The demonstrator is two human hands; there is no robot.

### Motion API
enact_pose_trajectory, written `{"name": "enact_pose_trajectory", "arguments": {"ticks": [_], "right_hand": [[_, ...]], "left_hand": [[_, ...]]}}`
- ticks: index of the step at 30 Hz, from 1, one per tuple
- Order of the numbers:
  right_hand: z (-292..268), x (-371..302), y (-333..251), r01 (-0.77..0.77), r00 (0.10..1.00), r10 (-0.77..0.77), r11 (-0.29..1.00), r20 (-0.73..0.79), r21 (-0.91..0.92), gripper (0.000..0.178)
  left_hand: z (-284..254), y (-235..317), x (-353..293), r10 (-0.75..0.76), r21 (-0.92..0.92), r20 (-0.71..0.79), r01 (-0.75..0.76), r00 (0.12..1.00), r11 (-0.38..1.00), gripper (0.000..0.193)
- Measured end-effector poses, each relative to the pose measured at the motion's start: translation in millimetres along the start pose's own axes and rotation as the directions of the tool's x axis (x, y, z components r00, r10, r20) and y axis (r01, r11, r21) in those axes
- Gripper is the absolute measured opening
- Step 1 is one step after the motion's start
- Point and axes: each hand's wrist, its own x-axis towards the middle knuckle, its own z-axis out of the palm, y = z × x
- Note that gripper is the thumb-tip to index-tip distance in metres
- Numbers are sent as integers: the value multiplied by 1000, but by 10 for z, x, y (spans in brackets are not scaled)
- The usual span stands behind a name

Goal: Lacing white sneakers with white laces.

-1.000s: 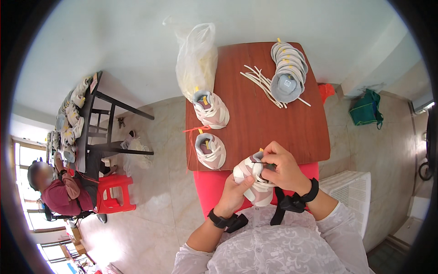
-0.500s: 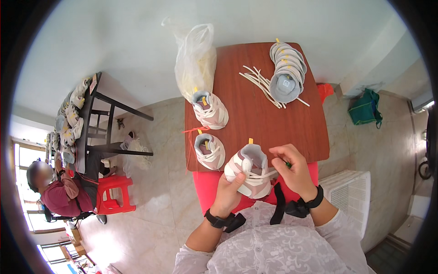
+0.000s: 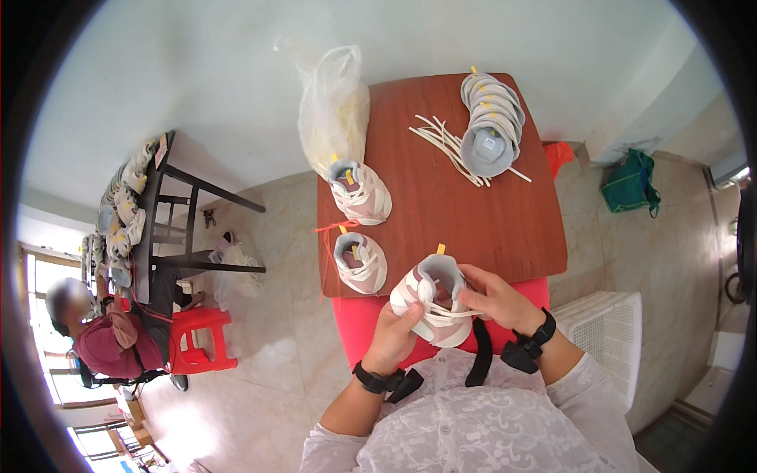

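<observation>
Close to my body, at the table's near edge, I hold a pale pink and white shoe upper [image 3: 444, 328] with a grey lining and a yellow heel tab. My left hand [image 3: 392, 337] is closed on its left side, thumb on top. My right hand [image 3: 502, 304] grips the right side of its collar; the thumb reaches the opening near the white lace, and some fingertips are hidden. Left of it stand two similar laced uppers, a nearer one [image 3: 364, 274] and a farther one [image 3: 367, 199]. A red cord [image 3: 337, 226] lies between those two.
On the brown table [image 3: 426, 205] are loose white laces [image 3: 443, 142], a nested row of uppers [image 3: 492, 118] and a clear plastic bag [image 3: 335, 110]. A white crate [image 3: 603, 323] and green bag [image 3: 631, 185] stand right. At left a person [image 3: 118, 347] sits on a red stool [image 3: 197, 339].
My right hand has moved left from beside the shoe upper onto its collar. The upper has turned slightly and shifted a little toward me, still in my left hand.
</observation>
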Motion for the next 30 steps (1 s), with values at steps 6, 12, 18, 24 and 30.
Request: {"name": "enact_pose_trajectory", "arguments": {"ticks": [6,12,18,24,30], "right_hand": [[113,12,173,157,962,-151,987,-229,8,47],[159,-8,275,141,962,-79,963,-261,230,42],[78,-40,232,132,980,-77,943,-186,305,44],[-5,-6,246,104,985,-53,938,-162,331,37],[94,0,225,110,986,-77,968,-150,224,30]], "left_hand": [[-55,-81,10,1,215,-144,31,990,976,45],[-6,-20,21,-61,-142,-47,53,997,988,50],[-34,-58,39,-81,-149,-28,76,996,986,55],[196,42,66,582,567,-303,-348,754,746,46],[219,303,79,418,903,294,-393,860,173,15]]}}
